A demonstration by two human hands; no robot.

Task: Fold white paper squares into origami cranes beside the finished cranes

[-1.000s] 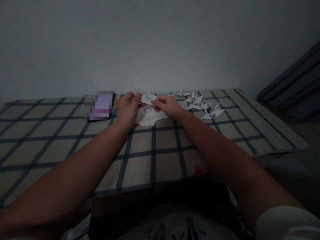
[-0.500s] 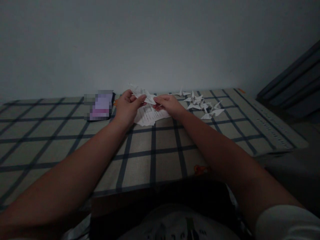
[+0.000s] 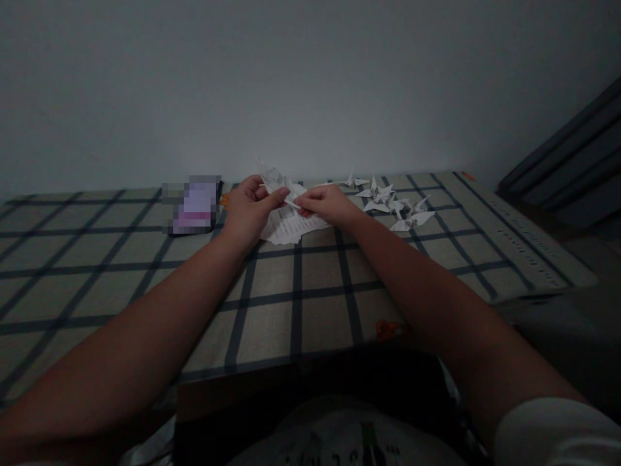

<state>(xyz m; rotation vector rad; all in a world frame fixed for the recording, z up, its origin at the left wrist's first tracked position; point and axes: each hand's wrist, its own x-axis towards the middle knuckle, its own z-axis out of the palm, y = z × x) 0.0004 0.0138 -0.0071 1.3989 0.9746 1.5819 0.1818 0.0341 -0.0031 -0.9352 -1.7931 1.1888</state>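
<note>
Both my hands meet at the far side of a checked surface (image 3: 301, 291), pinching one small folded white paper piece (image 3: 284, 189). My left hand (image 3: 250, 210) grips its left end with thumb and fingers closed. My right hand (image 3: 326, 204) pinches its right tip. Under the hands lie printed white paper sheets (image 3: 288, 228). To the right of my right hand sits a cluster of several folded white paper cranes (image 3: 392, 204).
A blurred-out rectangular object (image 3: 193, 204) lies left of my left hand. A pale wall (image 3: 310, 84) rises just behind the surface. Dark slanted boards (image 3: 567, 162) stand at the right. A small orange patch (image 3: 388, 329) marks the near edge.
The folded paper piece has been turned and worked slightly between my fingers. Both hands stay in the same spot.
</note>
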